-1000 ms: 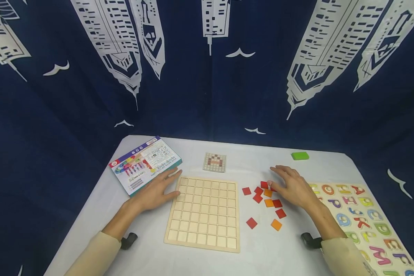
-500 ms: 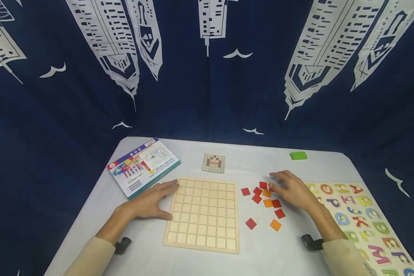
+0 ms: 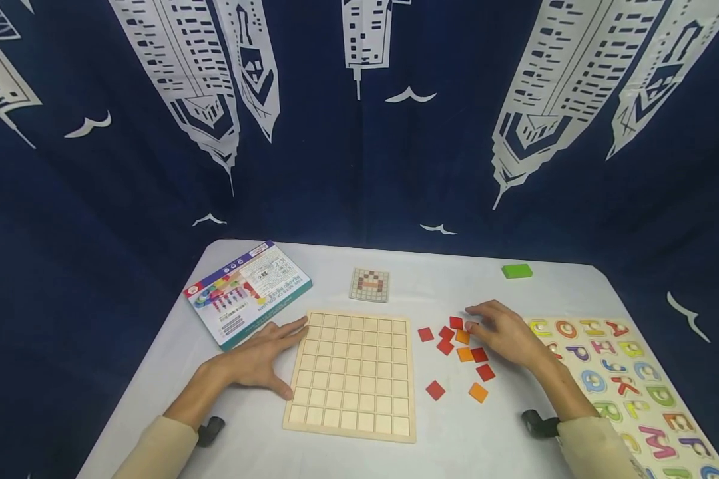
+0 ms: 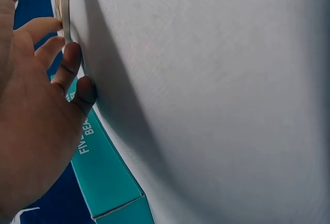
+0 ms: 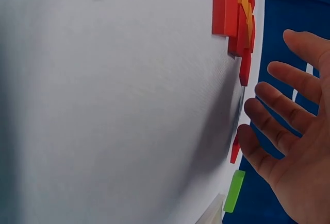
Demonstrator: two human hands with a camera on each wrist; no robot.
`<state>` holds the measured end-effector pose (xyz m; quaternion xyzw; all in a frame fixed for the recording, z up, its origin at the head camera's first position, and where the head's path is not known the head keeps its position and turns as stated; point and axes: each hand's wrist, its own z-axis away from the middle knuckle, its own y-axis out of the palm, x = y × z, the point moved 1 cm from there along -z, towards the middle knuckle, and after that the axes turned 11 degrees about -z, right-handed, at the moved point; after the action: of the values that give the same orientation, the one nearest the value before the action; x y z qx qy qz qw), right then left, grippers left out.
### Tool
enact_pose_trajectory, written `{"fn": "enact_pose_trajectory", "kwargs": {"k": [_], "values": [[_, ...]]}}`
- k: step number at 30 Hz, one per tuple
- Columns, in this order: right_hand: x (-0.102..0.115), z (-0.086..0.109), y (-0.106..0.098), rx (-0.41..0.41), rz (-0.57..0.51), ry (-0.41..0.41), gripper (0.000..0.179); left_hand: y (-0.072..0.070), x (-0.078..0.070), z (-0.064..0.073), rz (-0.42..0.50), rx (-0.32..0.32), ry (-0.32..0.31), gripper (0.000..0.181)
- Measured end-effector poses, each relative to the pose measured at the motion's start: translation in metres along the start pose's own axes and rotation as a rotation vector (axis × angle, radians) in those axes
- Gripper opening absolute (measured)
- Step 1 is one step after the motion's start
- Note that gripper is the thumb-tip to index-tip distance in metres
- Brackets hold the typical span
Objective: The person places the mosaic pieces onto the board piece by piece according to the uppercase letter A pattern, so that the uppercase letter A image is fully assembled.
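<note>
**Square tiles (image 3: 446,334) lie between right grip (image 3: 504,334) and wooden grid board (image 3: 352,376)**

Right grip: fingers spread, nothing pinched. Thumb and index tips at the right side of the tile pile; contact unclear, a fingertip partly hides one red tile. Tiles, red and orange, sit just right of the board, left of the grip, a few strays nearer the board's near edge. Square, so no long axis; facing varies. Right grip is clearly the nearer one, I'd say.

Left grip (image 3: 253,361): spread along the board's left edge, index and thumb touching it, opposite side from the tiles.

Further out: pattern card (image 3: 369,285) beyond the board's far edge, boxed set (image 3: 248,293) off its far-left corner, alphabet board (image 3: 612,394) well to its right.
</note>
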<state>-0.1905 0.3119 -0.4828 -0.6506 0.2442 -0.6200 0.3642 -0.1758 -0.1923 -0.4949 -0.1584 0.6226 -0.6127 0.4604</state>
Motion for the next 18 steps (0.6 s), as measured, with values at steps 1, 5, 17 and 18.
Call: {"fn": "enact_pose_trajectory", "kwargs": {"k": [1, 5, 17, 18], "values": [[-0.0003, -0.0004, 0.0008, 0.003, 0.0, -0.002, 0.049, 0.0001, -0.0002, -0.0002, -0.001, 0.0, -0.002, 0.129], [-0.0011, -0.001, 0.0022, 0.013, -0.007, 0.0, 0.047, 0.0002, -0.0011, -0.0004, -0.014, 0.01, -0.007, 0.13], [-0.0068, -0.0023, -0.004, 0.022, -0.018, -0.003, 0.037, 0.0011, -0.0021, -0.0015, -0.029, 0.02, -0.025, 0.131], [-0.0075, -0.0027, -0.0039, 0.025, -0.014, -0.004, 0.036, 0.0011, -0.0022, -0.0016, -0.031, 0.02, -0.025, 0.131]]}}
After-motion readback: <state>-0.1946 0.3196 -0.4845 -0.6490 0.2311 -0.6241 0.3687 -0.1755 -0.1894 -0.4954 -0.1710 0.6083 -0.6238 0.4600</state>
